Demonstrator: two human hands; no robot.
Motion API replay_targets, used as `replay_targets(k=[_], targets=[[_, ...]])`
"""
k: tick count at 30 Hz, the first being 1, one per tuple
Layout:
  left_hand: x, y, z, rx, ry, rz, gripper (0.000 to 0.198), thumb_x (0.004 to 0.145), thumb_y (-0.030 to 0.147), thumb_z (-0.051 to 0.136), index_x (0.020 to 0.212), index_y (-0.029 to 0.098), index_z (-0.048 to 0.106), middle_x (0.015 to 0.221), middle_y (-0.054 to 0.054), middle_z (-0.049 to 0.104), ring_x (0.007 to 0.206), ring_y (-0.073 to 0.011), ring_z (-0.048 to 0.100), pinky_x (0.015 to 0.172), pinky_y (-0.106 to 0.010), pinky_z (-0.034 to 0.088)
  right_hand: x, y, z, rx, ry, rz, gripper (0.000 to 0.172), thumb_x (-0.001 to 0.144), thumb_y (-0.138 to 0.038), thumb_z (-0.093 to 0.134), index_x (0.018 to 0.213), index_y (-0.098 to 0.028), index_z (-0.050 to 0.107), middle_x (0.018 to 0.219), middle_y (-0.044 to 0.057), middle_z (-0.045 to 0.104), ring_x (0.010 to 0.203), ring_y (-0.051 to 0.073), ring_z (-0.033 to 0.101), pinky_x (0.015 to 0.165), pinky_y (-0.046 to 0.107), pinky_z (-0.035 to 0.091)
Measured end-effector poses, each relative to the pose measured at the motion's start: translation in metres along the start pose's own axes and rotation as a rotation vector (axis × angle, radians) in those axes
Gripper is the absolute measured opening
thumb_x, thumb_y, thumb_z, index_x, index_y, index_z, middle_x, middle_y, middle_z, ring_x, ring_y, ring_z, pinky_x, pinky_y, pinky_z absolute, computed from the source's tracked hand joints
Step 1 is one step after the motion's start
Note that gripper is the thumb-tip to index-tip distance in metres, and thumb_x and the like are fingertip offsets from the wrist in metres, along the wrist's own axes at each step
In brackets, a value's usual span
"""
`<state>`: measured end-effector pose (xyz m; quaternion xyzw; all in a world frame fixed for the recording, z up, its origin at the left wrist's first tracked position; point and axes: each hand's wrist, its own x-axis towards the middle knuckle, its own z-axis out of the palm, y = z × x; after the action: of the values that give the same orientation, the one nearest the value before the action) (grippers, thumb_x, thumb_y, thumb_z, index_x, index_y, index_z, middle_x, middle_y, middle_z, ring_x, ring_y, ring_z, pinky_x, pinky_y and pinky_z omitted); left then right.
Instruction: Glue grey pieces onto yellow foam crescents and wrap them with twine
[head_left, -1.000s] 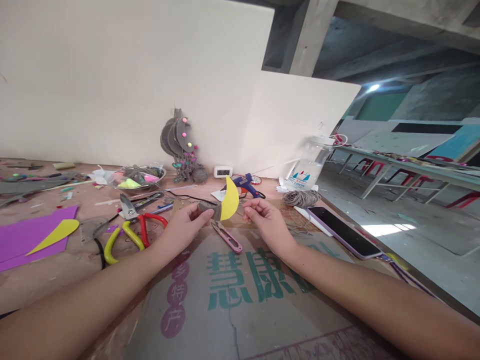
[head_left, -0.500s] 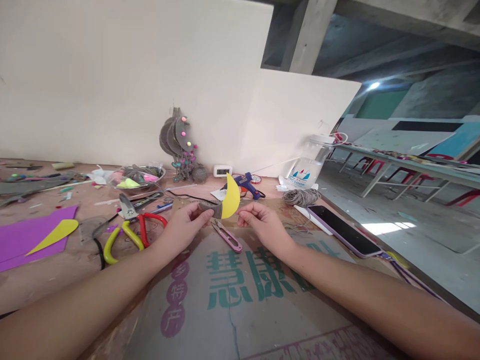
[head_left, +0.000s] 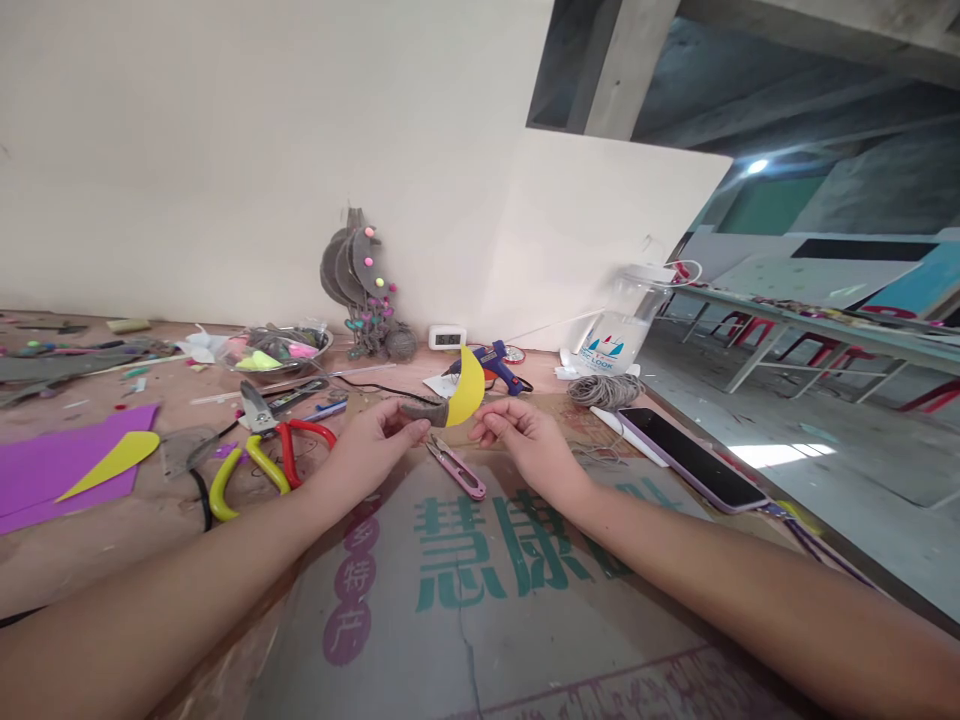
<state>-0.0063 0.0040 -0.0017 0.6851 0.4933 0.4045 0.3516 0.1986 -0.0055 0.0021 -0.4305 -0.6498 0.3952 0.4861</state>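
Note:
My left hand [head_left: 371,445] pinches a small grey piece [head_left: 424,411] that is joined to a curved yellow foam piece [head_left: 466,388], holding both a little above the table. My right hand [head_left: 521,440] sits just right of it, fingers curled in a pinch at the lower edge of the yellow foam piece. Pink thread snips [head_left: 457,469] lie on the printed cardboard sheet [head_left: 480,590] directly under the hands.
Red and yellow handled cutters [head_left: 259,450] lie left of my hands, by a purple foam sheet [head_left: 56,465] with a yellow leaf shape [head_left: 112,460]. A blue glue gun [head_left: 499,365], twine [head_left: 600,390], phone [head_left: 686,455] and plastic jar [head_left: 626,320] are right. A grey ornament [head_left: 364,285] stands by the wall.
The yellow foam piece has bent lower and more curved between my hands. My right hand has moved slightly left, closer to it. The view has shifted a little.

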Motion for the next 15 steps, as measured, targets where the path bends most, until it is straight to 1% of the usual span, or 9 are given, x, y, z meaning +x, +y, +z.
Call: replay_targets(k=[3, 6, 8, 10, 13, 15], targets=[[-0.002, 0.004, 0.000, 0.012, 0.007, -0.016, 0.023, 0.074, 0.040, 0.057, 0.074, 0.017, 0.058, 0.067, 0.001, 0.064, 0.059, -0.0134, 0.053, 0.052, -0.023, 0.035, 0.000, 0.000, 0.001, 0.053, 0.023, -0.007, 0.017, 0.078, -0.033, 0.057, 0.078, -0.016, 0.052, 0.068, 0.002, 0.064, 0.058, 0.011, 0.056, 0.062, 0.027, 0.047], [-0.002, 0.004, 0.000, -0.021, -0.015, -0.007, 0.027, 0.073, 0.041, 0.057, 0.084, 0.017, 0.061, 0.072, -0.001, 0.067, 0.065, -0.0159, 0.057, 0.055, -0.024, 0.037, 0.000, 0.001, 0.002, 0.042, 0.038, -0.008, 0.018, 0.075, -0.031, 0.061, 0.075, -0.017, 0.049, 0.067, 0.000, 0.060, 0.059, 0.011, 0.054, 0.061, 0.027, 0.045], [-0.001, 0.003, 0.000, -0.044, -0.023, 0.007, 0.028, 0.073, 0.040, 0.057, 0.087, 0.016, 0.062, 0.075, -0.002, 0.068, 0.070, -0.0173, 0.059, 0.059, -0.026, 0.040, 0.000, 0.004, 0.002, -0.002, 0.067, -0.045, 0.016, 0.073, -0.027, 0.061, 0.076, -0.018, 0.049, 0.069, -0.002, 0.055, 0.062, 0.011, 0.051, 0.061, 0.026, 0.043], [-0.001, 0.002, 0.000, -0.056, -0.026, 0.013, 0.027, 0.073, 0.040, 0.057, 0.086, 0.017, 0.062, 0.076, -0.002, 0.068, 0.070, -0.0173, 0.060, 0.061, -0.026, 0.040, 0.001, 0.007, 0.001, -0.062, 0.086, -0.110, 0.011, 0.073, -0.021, 0.059, 0.077, -0.018, 0.049, 0.071, -0.002, 0.050, 0.066, 0.011, 0.048, 0.062, 0.025, 0.040], [0.000, 0.001, 0.000, -0.067, -0.034, 0.020, 0.024, 0.074, 0.038, 0.057, 0.084, 0.017, 0.061, 0.076, -0.001, 0.068, 0.070, -0.0166, 0.060, 0.061, -0.025, 0.040, 0.002, 0.010, -0.002, -0.158, 0.081, -0.178, 0.005, 0.075, -0.016, 0.052, 0.077, -0.018, 0.049, 0.075, -0.001, 0.046, 0.069, 0.011, 0.045, 0.064, 0.025, 0.037], [0.000, 0.001, 0.000, -0.056, -0.034, 0.020, 0.023, 0.074, 0.038, 0.057, 0.083, 0.017, 0.060, 0.075, -0.001, 0.068, 0.069, -0.0164, 0.059, 0.061, -0.025, 0.039, 0.002, 0.011, -0.003, -0.197, 0.071, -0.190, 0.005, 0.075, -0.014, 0.049, 0.078, -0.018, 0.048, 0.075, -0.001, 0.044, 0.069, 0.012, 0.042, 0.064, 0.025, 0.036]])
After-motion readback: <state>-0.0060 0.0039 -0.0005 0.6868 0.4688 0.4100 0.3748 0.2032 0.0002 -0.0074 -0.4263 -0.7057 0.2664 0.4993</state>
